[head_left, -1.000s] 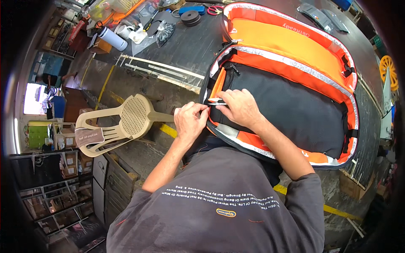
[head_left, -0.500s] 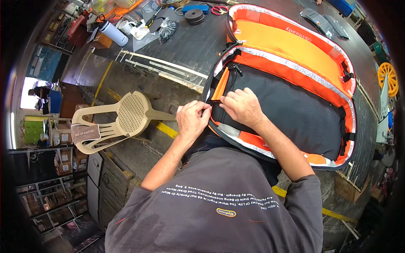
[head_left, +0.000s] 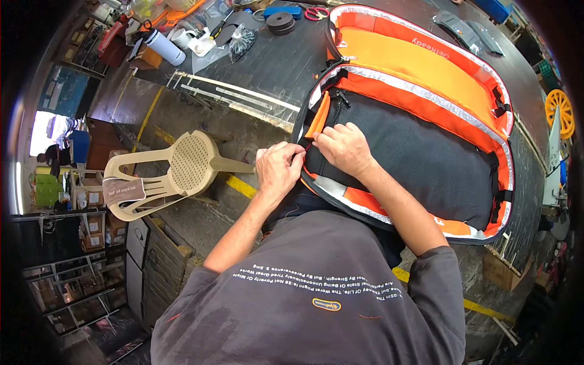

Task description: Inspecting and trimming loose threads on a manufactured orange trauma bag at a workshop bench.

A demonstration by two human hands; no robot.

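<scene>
A large orange and black bag lies opened out on the dark table, with grey-white strips along its edges. My left hand is closed in a pinch at the bag's near left rim, thumb and forefinger together on the edge. Just to its right, my right hand is also closed, its fingertips by the lower end of an orange fabric flap. Whatever lies between the right fingertips is too small or hidden to make out. Black zipper pulls show beside the flap's upper end.
Left of the bag stands a beige plastic chair. At the table's far left are a pale blue bottle, a white mug, a black tape roll and red-handled scissors. A person is in the left background.
My right hand has shifted slightly left and up, towards the orange flap. The left hand stays at the bag's rim. The person in the background has leaned over.
</scene>
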